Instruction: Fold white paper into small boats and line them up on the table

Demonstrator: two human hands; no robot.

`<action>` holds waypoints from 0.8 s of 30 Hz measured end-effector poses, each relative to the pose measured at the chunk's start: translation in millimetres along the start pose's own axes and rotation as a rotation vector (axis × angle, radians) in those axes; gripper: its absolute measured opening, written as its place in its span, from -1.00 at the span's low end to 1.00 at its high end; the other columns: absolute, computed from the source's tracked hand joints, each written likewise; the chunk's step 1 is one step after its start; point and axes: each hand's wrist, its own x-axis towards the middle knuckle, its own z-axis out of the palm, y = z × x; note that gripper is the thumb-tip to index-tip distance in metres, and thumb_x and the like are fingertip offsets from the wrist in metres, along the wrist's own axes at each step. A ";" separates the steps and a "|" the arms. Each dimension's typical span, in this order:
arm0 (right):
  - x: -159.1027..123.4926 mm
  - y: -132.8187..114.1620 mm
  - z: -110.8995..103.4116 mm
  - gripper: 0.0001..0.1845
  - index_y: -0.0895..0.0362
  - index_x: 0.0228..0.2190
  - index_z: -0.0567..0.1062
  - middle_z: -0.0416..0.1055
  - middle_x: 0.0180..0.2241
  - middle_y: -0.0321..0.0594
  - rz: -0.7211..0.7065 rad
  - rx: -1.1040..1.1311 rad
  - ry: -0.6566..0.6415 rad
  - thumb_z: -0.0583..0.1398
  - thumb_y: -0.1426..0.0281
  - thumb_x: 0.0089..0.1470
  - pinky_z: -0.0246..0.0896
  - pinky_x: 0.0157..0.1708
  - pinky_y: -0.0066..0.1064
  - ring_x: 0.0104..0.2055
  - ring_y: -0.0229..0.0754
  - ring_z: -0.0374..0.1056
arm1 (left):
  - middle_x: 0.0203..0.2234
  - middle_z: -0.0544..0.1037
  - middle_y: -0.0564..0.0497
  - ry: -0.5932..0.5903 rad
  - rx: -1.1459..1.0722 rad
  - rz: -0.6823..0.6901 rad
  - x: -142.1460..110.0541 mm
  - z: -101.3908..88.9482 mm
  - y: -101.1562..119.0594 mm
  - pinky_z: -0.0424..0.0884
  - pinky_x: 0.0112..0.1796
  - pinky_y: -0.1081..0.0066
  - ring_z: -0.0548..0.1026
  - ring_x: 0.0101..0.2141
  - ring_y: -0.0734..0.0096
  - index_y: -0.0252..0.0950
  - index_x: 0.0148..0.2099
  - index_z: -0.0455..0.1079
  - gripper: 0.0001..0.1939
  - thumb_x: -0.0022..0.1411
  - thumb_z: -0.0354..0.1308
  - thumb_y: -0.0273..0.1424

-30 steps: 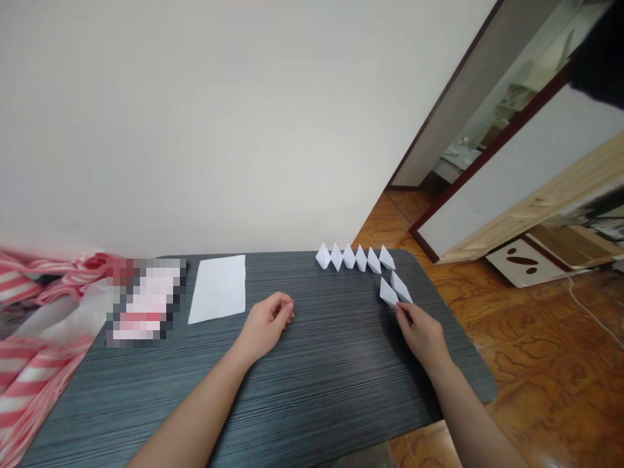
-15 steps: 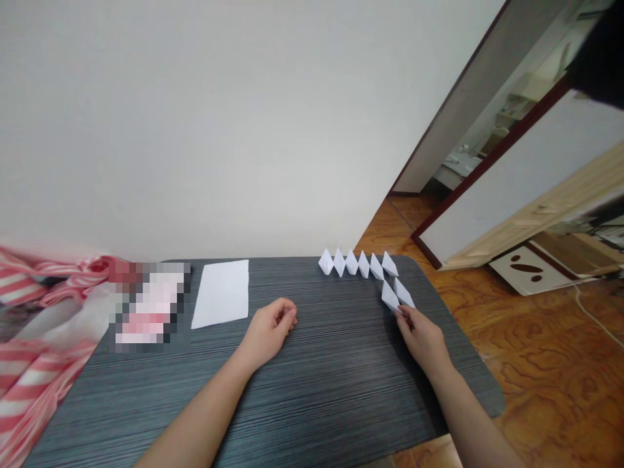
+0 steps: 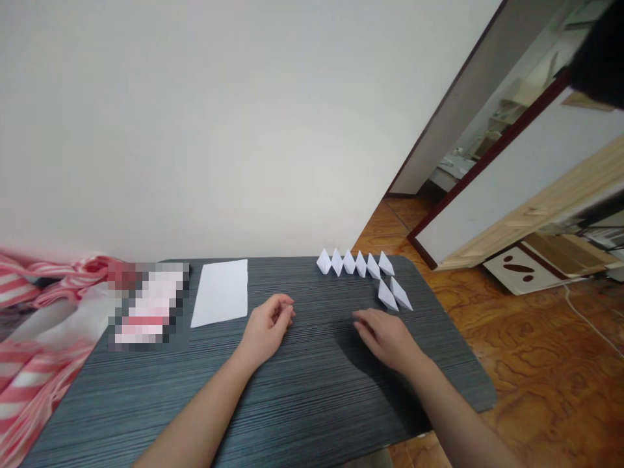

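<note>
My left hand rests on the dark table with its fingers curled closed, and nothing shows in them. To its left lies a stack or sheet of white paper. My right hand is over the right part of the table, fingers reaching out and holding nothing. Just beyond it are two folded white paper boats, diamond-shaped from above, side by side. Behind these stands a row of several more such paper boats along the far edge.
The dark wood-grain table meets a white wall at the back. A blurred-out pink and white item lies at its left. Red-and-white striped cloth is beside the table. Wooden floor and a white box are on the right.
My right hand has let go of the nearer paper boat and moved left and toward me. That boat stays beside its neighbour. My left hand has barely moved.
</note>
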 end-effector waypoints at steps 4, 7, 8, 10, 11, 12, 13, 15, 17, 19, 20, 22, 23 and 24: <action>49.7 -26.6 9.5 -0.78 0.13 -0.19 0.43 0.45 -0.26 -0.13 -0.184 -0.004 -0.074 0.03 0.38 0.19 0.25 -0.16 -0.30 -0.18 -0.11 0.36 | -0.31 0.50 -0.06 0.173 0.218 0.143 -1.0 -7.9 4.2 0.39 -0.32 0.39 0.46 -0.35 0.38 -0.28 -0.12 0.31 -0.79 0.22 -0.02 -0.34; 71.6 -35.8 21.4 -0.78 0.12 -0.22 0.44 0.44 -0.29 -0.14 -0.241 0.019 -0.067 0.03 0.39 0.19 0.26 -0.17 -0.30 -0.19 -0.13 0.35 | -0.27 0.47 -0.09 0.335 0.421 0.256 0.3 -22.1 8.4 0.38 -0.22 0.32 0.44 -0.27 0.32 -0.29 -0.13 0.31 -0.81 0.22 -0.04 -0.40; 75.5 -37.0 26.5 -0.78 0.12 -0.21 0.44 0.44 -0.29 -0.14 -0.249 0.033 -0.057 0.02 0.38 0.20 0.26 -0.17 -0.30 -0.19 -0.13 0.35 | -0.26 0.46 -0.10 0.366 0.498 0.267 1.1 -28.0 9.3 0.37 -0.19 0.29 0.43 -0.25 0.30 -0.29 -0.12 0.31 -0.80 0.22 -0.05 -0.42; 79.5 -37.2 37.6 -0.77 0.11 -0.19 0.44 0.44 -0.27 -0.14 -0.238 0.069 -0.027 0.02 0.38 0.19 0.27 -0.17 -0.30 -0.19 -0.13 0.36 | -0.24 0.45 -0.12 0.426 0.652 0.270 3.1 -40.2 9.9 0.34 -0.12 0.23 0.41 -0.18 0.24 -0.29 -0.11 0.31 -0.80 0.23 -0.06 -0.44; 80.2 -36.4 43.2 -0.76 0.11 -0.17 0.43 0.44 -0.27 -0.15 -0.224 0.090 -0.018 0.02 0.38 0.19 0.28 -0.19 -0.31 -0.20 -0.13 0.37 | -0.21 0.45 -0.14 0.440 0.730 0.257 4.1 -45.9 9.4 0.32 -0.09 0.21 0.40 -0.14 0.22 -0.29 -0.10 0.31 -0.79 0.23 -0.06 -0.45; 80.5 -35.3 48.3 -0.76 0.11 -0.16 0.43 0.44 -0.27 -0.15 -0.211 0.111 -0.021 0.02 0.38 0.19 0.28 -0.20 -0.31 -0.22 -0.14 0.37 | -0.18 0.44 -0.16 0.455 0.804 0.230 5.1 -51.1 8.2 0.30 -0.07 0.19 0.38 -0.11 0.19 -0.29 -0.09 0.32 -0.77 0.23 -0.07 -0.45; 80.4 -34.0 52.7 -0.75 0.10 -0.15 0.43 0.45 -0.27 -0.16 -0.204 0.132 -0.028 0.02 0.38 0.19 0.29 -0.21 -0.32 -0.23 -0.14 0.38 | -0.14 0.42 -0.18 0.467 0.876 0.193 6.0 -55.4 6.5 0.27 -0.05 0.16 0.36 -0.08 0.16 -0.30 -0.07 0.32 -0.75 0.23 -0.07 -0.44; 80.1 -31.4 58.7 -0.74 0.09 -0.14 0.43 0.45 -0.27 -0.17 -0.180 0.164 -0.027 0.02 0.37 0.19 0.29 -0.22 -0.33 -0.22 -0.14 0.38 | -0.02 0.37 -0.24 0.496 1.003 0.098 7.4 -61.5 1.2 0.22 0.00 0.10 0.31 0.00 0.09 -0.34 -0.01 0.31 -0.70 0.23 -0.06 -0.42; 80.3 -29.0 61.2 -0.74 0.09 -0.15 0.44 0.46 -0.27 -0.17 -0.165 0.204 -0.018 0.02 0.36 0.19 0.30 -0.23 -0.33 -0.23 -0.14 0.39 | 0.09 0.26 -0.29 0.524 1.092 0.011 8.4 -64.3 -5.8 0.12 0.06 0.04 0.19 0.11 0.02 -0.40 0.06 0.26 -0.63 0.24 -0.08 -0.38; 81.0 -26.8 61.5 -0.73 0.09 -0.15 0.45 0.47 -0.26 -0.17 -0.153 0.249 -0.010 0.02 0.36 0.18 0.30 -0.22 -0.32 -0.23 -0.14 0.40 | 0.16 0.17 -0.34 0.525 1.139 -0.057 9.1 -65.2 -13.5 0.02 0.10 -0.01 0.07 0.18 -0.05 -0.46 0.13 0.19 -0.55 0.25 -0.10 -0.34; 81.5 -25.6 61.4 -0.73 0.09 -0.16 0.46 0.47 -0.25 -0.17 -0.148 0.272 -0.006 0.03 0.36 0.18 0.30 -0.21 -0.32 -0.21 -0.14 0.40 | 0.17 0.15 -0.37 0.520 1.149 -0.088 9.5 -65.3 -17.3 -0.01 0.10 -0.03 0.04 0.19 -0.08 -0.50 0.16 0.15 -0.51 0.26 -0.11 -0.32; 82.7 -23.3 61.1 -0.73 0.08 -0.17 0.47 0.48 -0.22 -0.17 -0.136 0.317 -0.004 0.03 0.35 0.17 0.29 -0.18 -0.30 -0.18 -0.13 0.40 | 0.17 0.13 -0.42 0.471 1.154 -0.122 10.4 -65.6 -24.0 -0.04 0.11 -0.05 0.03 0.19 -0.12 -0.55 0.17 0.14 -0.46 0.26 -0.12 -0.28; 83.3 -22.2 61.0 -0.74 0.08 -0.17 0.47 0.48 -0.21 -0.17 -0.127 0.337 -0.001 0.04 0.35 0.16 0.29 -0.17 -0.29 -0.17 -0.12 0.40 | 0.17 0.14 -0.42 0.458 1.151 -0.134 10.9 -65.8 -26.6 -0.05 0.11 -0.05 0.03 0.19 -0.13 -0.56 0.16 0.16 -0.46 0.26 -0.13 -0.27; 83.8 -21.2 60.9 -0.74 0.08 -0.18 0.48 0.49 -0.21 -0.17 -0.118 0.356 0.003 0.04 0.34 0.16 0.29 -0.16 -0.28 -0.17 -0.11 0.40 | 0.17 0.13 -0.42 0.443 1.148 -0.141 11.5 -66.0 -28.6 -0.06 0.11 -0.05 0.02 0.19 -0.13 -0.55 0.16 0.17 -0.47 0.27 -0.14 -0.27</action>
